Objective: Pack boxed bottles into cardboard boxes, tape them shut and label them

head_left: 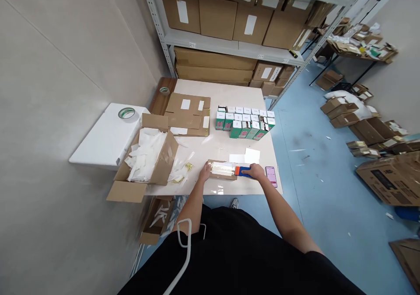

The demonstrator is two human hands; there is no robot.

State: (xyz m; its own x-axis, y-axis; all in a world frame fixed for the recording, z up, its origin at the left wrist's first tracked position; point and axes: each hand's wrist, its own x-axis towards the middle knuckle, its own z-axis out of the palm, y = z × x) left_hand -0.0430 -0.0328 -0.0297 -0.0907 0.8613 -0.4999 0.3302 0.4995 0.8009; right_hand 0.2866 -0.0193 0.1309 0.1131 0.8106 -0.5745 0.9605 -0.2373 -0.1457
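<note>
At the near edge of the smooth, pale surface (226, 146), both hands work around a slim brown cardboard box (226, 177) lying flat, its top showing a bright, glossy stretch. The left hand (205, 171) touches the box's left end; whether it grips or only steadies is too small to tell. The right hand (255, 171) is closed around a blue tool (244, 171) whose orange end meets the box's right end.

Just right of that hand lies a flat phone (271, 177) with a pinkish screen; beyond the tool are thin white cards (252, 156). Left of the box, crinkled clear plastic (182, 168) shows small golden bits. Farther back stand upright green-and-white cartons (244, 131) in uneven rows, beside flattened brown cardboard (187, 120).

At the left, an open carton (164, 164) with spread flaps is heaped with soft white packets (144, 153). Behind it, a ring of tape (127, 112) lies on a smooth white ledge (101, 140). A grey metal rack (213, 43) bears brown boxes (218, 15); the floor (295, 172) is slick blue.
</note>
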